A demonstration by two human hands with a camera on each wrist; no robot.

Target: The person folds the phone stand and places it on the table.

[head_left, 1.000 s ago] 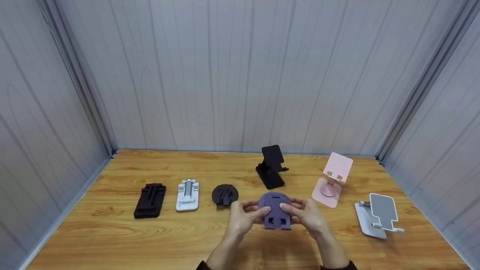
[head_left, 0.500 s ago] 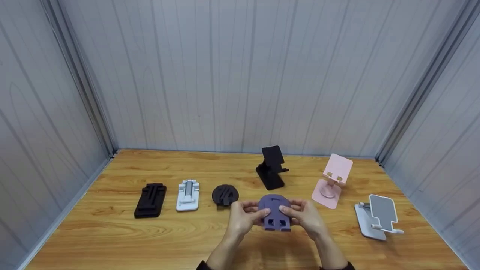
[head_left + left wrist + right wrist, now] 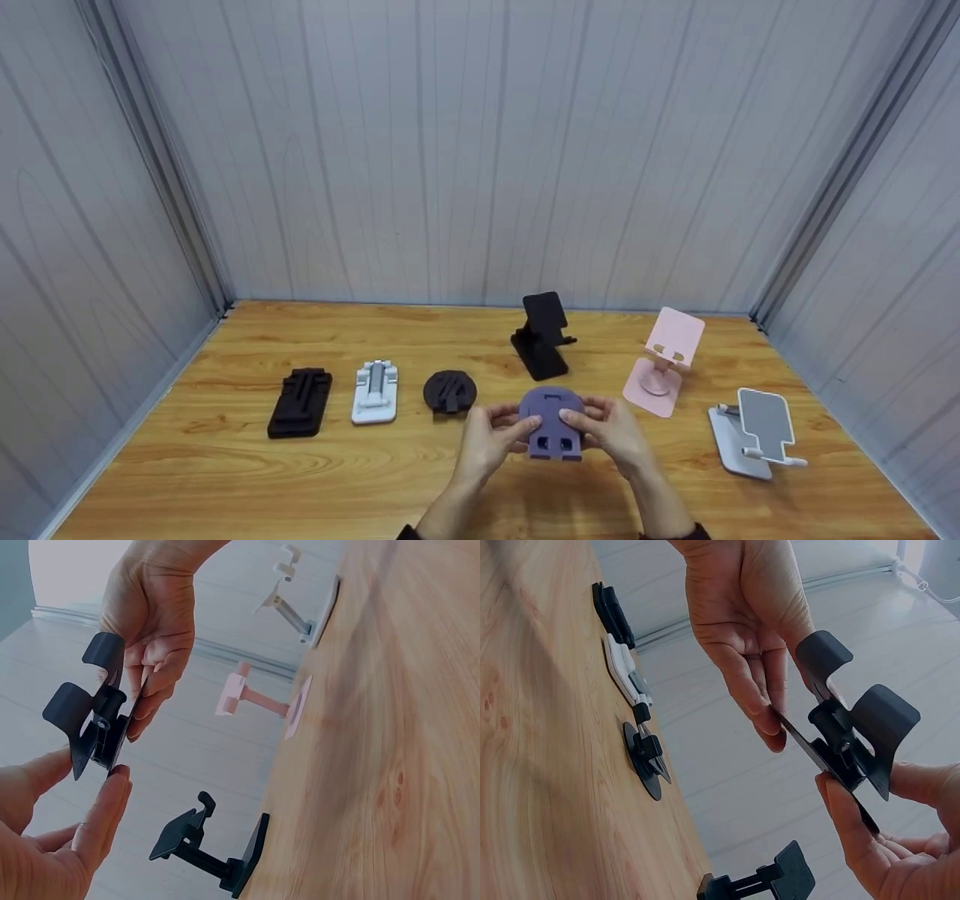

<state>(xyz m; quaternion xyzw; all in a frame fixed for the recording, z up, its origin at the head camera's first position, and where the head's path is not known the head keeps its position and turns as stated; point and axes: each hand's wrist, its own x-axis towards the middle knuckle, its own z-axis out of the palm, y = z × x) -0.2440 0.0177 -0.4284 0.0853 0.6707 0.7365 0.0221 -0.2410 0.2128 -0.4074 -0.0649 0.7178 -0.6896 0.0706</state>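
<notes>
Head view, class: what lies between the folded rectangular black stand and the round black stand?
A folded white stand lies between the rectangular stand and the round stand, in the head view.

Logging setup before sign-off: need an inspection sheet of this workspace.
Surface: wood-grain table, no spill seen.
Job's things: purple stand, held above the table.
Clutter: folded black stand, folded white stand, round black stand; raised black stand, pink stand, white-grey stand.
Hands: left hand and right hand pinch the purple stand from opposite sides.
Cables: white cord, upper right of the right wrist view; route unclear.
Surroundings: pale panels on three sides.
</notes>
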